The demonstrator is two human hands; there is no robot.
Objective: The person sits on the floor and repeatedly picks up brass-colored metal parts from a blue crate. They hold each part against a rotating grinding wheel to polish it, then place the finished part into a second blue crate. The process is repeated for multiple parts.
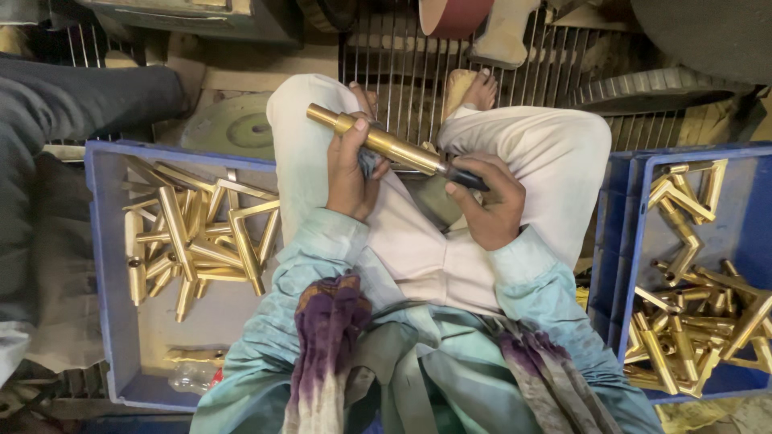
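Brass tube (378, 138) lies slantwise across the lap, over the knees of a person sitting cross-legged. Left hand (347, 173) wrapped shut round its upper half, thumb on top. Right hand (486, 201) closed round a dark tool (465, 178) whose tip sits at the tube's lower end. Bit of cloth (370, 165) seems tucked under the left palm; hard to be sure.

Step in hand, as I read it: working or cleaning the tube's lower end with the tool. Next move likely calls for a steady left hold, tube kept from rolling, tool kept in line with the bore.

Around: left crate (100, 265), blue, holds angled brass pieces (201, 237) and short tubes, plus a clear bottle (193, 374) near its front. Right crate (748, 165), blue, piled with similar brass bends (691, 313). Wire grille (402, 68) ahead, bare foot (481, 90) resting on it. Grey disc (237, 124) beside the left knee. Another person's dark sleeve (72, 96) at far left.

In the way: little; both crates are well apart from the hands, knees crowd the tube's swing
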